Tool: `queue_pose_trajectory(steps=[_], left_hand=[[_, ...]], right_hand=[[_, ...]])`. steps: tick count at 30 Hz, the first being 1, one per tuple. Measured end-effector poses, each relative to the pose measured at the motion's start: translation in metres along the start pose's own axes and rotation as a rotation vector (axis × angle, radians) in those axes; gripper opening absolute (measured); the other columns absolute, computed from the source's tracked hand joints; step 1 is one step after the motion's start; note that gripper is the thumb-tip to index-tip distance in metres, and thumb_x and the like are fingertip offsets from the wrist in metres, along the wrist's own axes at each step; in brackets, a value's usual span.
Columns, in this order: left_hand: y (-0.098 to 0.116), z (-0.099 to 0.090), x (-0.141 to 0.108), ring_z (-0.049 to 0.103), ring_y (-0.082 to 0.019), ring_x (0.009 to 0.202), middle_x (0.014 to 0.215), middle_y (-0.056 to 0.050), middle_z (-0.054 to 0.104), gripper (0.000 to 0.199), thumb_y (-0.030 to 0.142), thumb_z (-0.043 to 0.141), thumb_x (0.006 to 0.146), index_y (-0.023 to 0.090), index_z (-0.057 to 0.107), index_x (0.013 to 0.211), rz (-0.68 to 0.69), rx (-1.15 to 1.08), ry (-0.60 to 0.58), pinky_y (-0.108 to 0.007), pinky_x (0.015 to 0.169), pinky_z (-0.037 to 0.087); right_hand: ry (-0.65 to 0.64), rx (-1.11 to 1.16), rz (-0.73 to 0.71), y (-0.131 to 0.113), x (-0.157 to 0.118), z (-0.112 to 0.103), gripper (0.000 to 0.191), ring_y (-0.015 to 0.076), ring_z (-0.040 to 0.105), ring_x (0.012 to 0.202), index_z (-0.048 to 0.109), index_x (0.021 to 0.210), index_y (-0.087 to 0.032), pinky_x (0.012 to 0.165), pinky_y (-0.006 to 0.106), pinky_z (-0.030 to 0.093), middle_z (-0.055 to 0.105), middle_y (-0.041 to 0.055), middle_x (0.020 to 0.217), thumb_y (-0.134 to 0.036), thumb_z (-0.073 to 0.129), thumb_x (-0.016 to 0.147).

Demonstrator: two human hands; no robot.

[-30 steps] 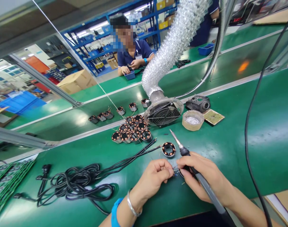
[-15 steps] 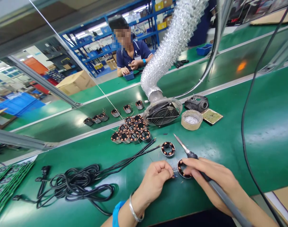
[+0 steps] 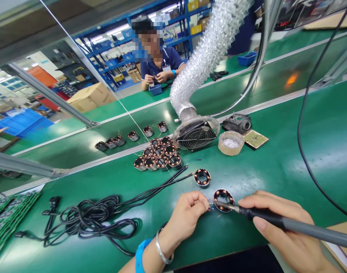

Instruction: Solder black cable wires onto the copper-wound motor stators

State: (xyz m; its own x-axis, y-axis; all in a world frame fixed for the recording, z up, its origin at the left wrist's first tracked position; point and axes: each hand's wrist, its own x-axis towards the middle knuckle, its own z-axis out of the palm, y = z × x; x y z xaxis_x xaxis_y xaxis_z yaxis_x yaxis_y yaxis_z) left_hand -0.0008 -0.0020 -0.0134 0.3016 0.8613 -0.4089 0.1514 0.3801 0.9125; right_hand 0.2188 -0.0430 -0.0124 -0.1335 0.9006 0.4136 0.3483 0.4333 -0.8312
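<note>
My right hand (image 3: 287, 223) grips a soldering iron (image 3: 264, 215) with a black and grey handle. Its metal tip reaches across a motor stator (image 3: 224, 195), a ring with copper windings lying on the green bench. Left of that stator, my left hand (image 3: 192, 208) is closed in a pinch on thin wires (image 3: 210, 208); a bluish end pokes out at the fingertips. Another stator (image 3: 202, 178) sits just behind the two hands. Black power cords (image 3: 96, 216) lie coiled to the left, their stripped ends pointing toward this second stator.
A cluster of several stators (image 3: 159, 153) stands behind, beside a fume extractor (image 3: 196, 134) on a silver duct. Right of it are a round solder dish (image 3: 231, 143) and a sponge pad (image 3: 256, 139). Circuit boards (image 3: 14, 220) lie far left. Across the bench sits a person (image 3: 162, 66).
My right hand has moved right and turned the soldering iron, whose tip now points left over the near stator instead of away. That hand's fingers have left the stator. My left hand stays nearly still.
</note>
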Motion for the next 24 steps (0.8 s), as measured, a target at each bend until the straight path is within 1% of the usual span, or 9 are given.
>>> queue_pose_trajectory(steps=[8, 11, 14, 16, 19, 24], left_hand=[[-0.002, 0.000, -0.001, 0.031, -0.011, 0.055, 0.055, 0.004, 0.042, 0.014, 0.030, 0.053, 0.068, 0.017, 0.053, 0.061, 0.011, 0.014, -0.009, -0.025, 0.054, 0.022], [-0.002, 0.000, -0.001, 0.031, -0.010, 0.055, 0.055, 0.004, 0.041, 0.015, 0.030, 0.054, 0.068, 0.017, 0.052, 0.060, 0.018, 0.007, -0.015, -0.024, 0.054, 0.023], [-0.001, 0.001, -0.002, 0.031, -0.010, 0.054, 0.054, 0.005, 0.040, 0.016, 0.030, 0.055, 0.069, 0.017, 0.052, 0.061, 0.022, 0.009, -0.017, -0.024, 0.054, 0.023], [-0.001, 0.001, -0.003, 0.030, -0.010, 0.054, 0.054, 0.005, 0.040, 0.016, 0.030, 0.055, 0.070, 0.017, 0.051, 0.061, 0.019, 0.018, -0.017, -0.024, 0.053, 0.022], [-0.002, 0.001, -0.004, 0.030, -0.010, 0.054, 0.054, 0.005, 0.040, 0.016, 0.029, 0.055, 0.071, 0.017, 0.051, 0.061, 0.019, 0.035, -0.018, -0.024, 0.053, 0.023], [-0.003, 0.000, -0.003, 0.032, -0.011, 0.055, 0.055, 0.004, 0.043, 0.014, 0.029, 0.053, 0.071, 0.017, 0.052, 0.062, 0.017, 0.053, -0.015, -0.024, 0.054, 0.025]], right_hand=[[-0.079, 0.016, -0.040, -0.012, 0.004, -0.001, 0.015, 0.0112, 0.054, 0.052, 0.064, 0.099, -0.025, 0.048, 0.023, 0.041, 0.057, -0.0034, 0.066, -0.021, 0.053, 0.089], [-0.059, 0.009, -0.118, -0.014, 0.002, 0.002, 0.018, 0.0126, 0.053, 0.053, 0.063, 0.099, -0.022, 0.049, 0.026, 0.042, 0.055, -0.0020, 0.064, -0.015, 0.052, 0.087], [-0.038, -0.023, -0.208, -0.013, -0.003, 0.006, 0.023, 0.0139, 0.051, 0.052, 0.063, 0.101, -0.019, 0.048, 0.028, 0.040, 0.052, -0.0010, 0.062, -0.011, 0.051, 0.083], [-0.023, -0.070, -0.233, -0.013, -0.007, 0.008, 0.026, 0.0159, 0.053, 0.053, 0.063, 0.104, -0.019, 0.049, 0.031, 0.041, 0.054, 0.0005, 0.064, -0.010, 0.051, 0.082], [-0.003, -0.121, -0.230, -0.014, -0.010, 0.009, 0.032, 0.0189, 0.058, 0.058, 0.062, 0.109, -0.023, 0.054, 0.034, 0.046, 0.059, 0.0025, 0.068, -0.010, 0.050, 0.082], [0.035, -0.097, -0.250, -0.020, -0.005, 0.001, 0.033, 0.0187, 0.056, 0.052, 0.061, 0.111, -0.024, 0.046, 0.033, 0.043, 0.061, 0.0029, 0.066, -0.012, 0.050, 0.082]])
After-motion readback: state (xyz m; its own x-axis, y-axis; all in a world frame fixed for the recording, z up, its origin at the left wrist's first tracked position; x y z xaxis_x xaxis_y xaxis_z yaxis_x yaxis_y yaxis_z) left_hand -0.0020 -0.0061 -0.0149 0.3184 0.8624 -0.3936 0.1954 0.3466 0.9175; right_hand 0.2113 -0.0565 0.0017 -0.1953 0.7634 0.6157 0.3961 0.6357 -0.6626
